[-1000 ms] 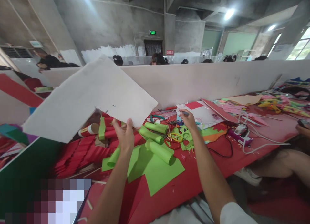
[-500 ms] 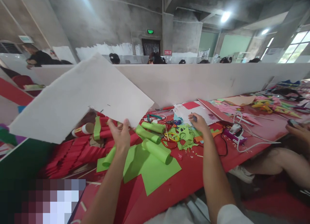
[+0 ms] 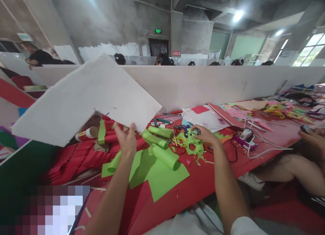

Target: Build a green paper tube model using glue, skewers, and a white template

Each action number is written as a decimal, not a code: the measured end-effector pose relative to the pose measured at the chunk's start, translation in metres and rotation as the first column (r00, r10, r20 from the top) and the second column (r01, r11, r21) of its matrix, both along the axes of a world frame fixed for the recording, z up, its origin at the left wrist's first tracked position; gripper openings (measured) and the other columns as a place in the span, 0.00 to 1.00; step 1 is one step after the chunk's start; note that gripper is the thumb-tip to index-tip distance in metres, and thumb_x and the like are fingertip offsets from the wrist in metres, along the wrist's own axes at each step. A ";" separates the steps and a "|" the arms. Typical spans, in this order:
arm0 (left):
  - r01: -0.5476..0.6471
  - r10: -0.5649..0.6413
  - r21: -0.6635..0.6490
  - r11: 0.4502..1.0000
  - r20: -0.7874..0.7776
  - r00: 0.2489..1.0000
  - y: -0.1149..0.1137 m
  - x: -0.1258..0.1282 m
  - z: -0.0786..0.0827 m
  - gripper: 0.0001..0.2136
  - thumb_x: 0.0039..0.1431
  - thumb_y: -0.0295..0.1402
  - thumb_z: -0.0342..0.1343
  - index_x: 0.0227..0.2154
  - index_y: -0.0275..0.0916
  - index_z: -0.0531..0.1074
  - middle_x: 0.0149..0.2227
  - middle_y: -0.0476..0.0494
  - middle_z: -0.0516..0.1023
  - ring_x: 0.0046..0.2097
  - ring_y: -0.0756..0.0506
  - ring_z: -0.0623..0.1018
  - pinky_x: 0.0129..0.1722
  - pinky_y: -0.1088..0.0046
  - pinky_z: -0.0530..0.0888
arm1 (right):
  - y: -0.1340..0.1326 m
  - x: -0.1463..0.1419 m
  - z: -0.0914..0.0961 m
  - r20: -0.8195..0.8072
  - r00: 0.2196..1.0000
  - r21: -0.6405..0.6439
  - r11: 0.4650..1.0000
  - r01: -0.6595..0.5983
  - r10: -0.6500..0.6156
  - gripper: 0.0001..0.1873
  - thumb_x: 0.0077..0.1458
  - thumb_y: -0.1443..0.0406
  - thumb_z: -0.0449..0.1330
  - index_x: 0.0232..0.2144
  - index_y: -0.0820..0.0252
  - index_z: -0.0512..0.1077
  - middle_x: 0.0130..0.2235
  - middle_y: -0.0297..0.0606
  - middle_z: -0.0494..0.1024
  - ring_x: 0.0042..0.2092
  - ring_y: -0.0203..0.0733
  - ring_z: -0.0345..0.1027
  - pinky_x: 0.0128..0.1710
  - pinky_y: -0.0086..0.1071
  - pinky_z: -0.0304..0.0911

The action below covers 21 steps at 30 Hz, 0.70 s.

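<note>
My left hand grips the lower edge of a large white angled sheet, holding it up over the table. Two short dark marks show on the sheet near its inner corner. Over light-green cut-out scraps is my right hand, its fingers bent together around a small dark thing I cannot make out. A blue tool, partly hidden, lies just left of those fingers. Rolled green paper tubes and a flat green sheet lie between my forearms.
Red pleated paper lies at the left. Scissors with red and yellow handles are beside the scraps. A purple power strip with white cables sits at the right, near another person's hand. A white partition runs behind the table.
My right hand has come down and slightly left, onto the green scraps, near the blue tool. The white sheet in my left hand has barely moved.
</note>
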State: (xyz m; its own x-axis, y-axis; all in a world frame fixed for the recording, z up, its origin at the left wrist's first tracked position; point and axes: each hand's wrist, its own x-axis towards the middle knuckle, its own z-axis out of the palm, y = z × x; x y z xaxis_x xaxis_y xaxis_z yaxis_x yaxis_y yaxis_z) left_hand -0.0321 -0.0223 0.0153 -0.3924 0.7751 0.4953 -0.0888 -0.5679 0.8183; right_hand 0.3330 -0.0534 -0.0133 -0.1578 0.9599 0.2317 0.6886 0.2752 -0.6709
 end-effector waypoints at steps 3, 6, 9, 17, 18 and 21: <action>0.009 -0.009 0.001 1.000 -0.008 1.000 0.000 0.000 0.000 0.33 0.54 0.48 0.61 0.58 0.44 0.54 0.43 0.39 0.75 0.31 0.48 0.77 0.24 0.71 0.78 | 0.001 0.004 0.004 -0.107 0.994 0.108 0.993 0.035 -0.024 0.16 0.47 0.63 0.62 0.41 0.54 0.71 0.33 0.30 0.72 0.29 0.37 0.61 0.31 0.30 0.59; 0.006 -0.006 -0.003 1.000 -0.008 1.000 -0.001 0.000 0.001 0.34 0.54 0.48 0.61 0.58 0.44 0.53 0.42 0.40 0.76 0.30 0.48 0.76 0.25 0.71 0.78 | 0.002 0.006 0.007 -0.247 0.966 0.233 0.963 0.137 -0.077 0.15 0.47 0.61 0.62 0.40 0.56 0.71 0.34 0.32 0.72 0.32 0.39 0.62 0.34 0.30 0.60; 0.002 -0.002 -0.016 1.000 -0.010 1.000 -0.002 0.000 0.001 0.34 0.54 0.48 0.61 0.58 0.43 0.54 0.42 0.39 0.76 0.30 0.48 0.77 0.26 0.71 0.78 | 0.004 0.009 0.006 -0.406 0.899 0.292 0.909 0.296 -0.163 0.16 0.47 0.60 0.63 0.40 0.56 0.71 0.36 0.34 0.73 0.35 0.40 0.64 0.35 0.31 0.61; -0.001 0.001 -0.008 1.000 0.011 1.000 -0.001 0.000 0.002 0.33 0.54 0.47 0.61 0.58 0.43 0.54 0.42 0.39 0.76 0.31 0.47 0.77 0.26 0.70 0.78 | 0.017 0.022 -0.001 -0.781 0.616 0.276 0.828 0.489 -0.103 0.25 0.42 0.59 0.65 0.44 0.52 0.66 0.41 0.38 0.76 0.39 0.42 0.71 0.33 0.31 0.64; -0.003 0.003 -0.005 1.000 0.010 1.000 -0.002 0.000 0.002 0.33 0.54 0.47 0.61 0.57 0.43 0.55 0.42 0.39 0.76 0.31 0.47 0.77 0.25 0.70 0.78 | 0.019 0.023 -0.002 -0.783 0.612 0.280 0.812 0.512 -0.116 0.25 0.43 0.59 0.64 0.45 0.52 0.65 0.41 0.39 0.76 0.38 0.42 0.71 0.33 0.32 0.64; -0.002 0.002 -0.004 1.000 0.007 1.000 -0.002 0.000 0.003 0.31 0.54 0.47 0.61 0.56 0.43 0.56 0.42 0.39 0.76 0.31 0.48 0.77 0.25 0.72 0.77 | 0.023 0.026 -0.005 -0.735 0.639 0.309 0.727 0.614 -0.228 0.22 0.44 0.59 0.62 0.43 0.55 0.67 0.38 0.39 0.75 0.37 0.42 0.69 0.33 0.32 0.64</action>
State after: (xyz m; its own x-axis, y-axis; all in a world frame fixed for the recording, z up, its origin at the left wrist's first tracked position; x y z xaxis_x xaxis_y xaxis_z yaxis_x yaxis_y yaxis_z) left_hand -0.0322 -0.0243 0.0180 -0.3976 0.7762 0.4892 -0.0934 -0.5647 0.8200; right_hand 0.3591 -0.0304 -0.0186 0.5958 0.5832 0.5522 0.2978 0.4781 -0.8262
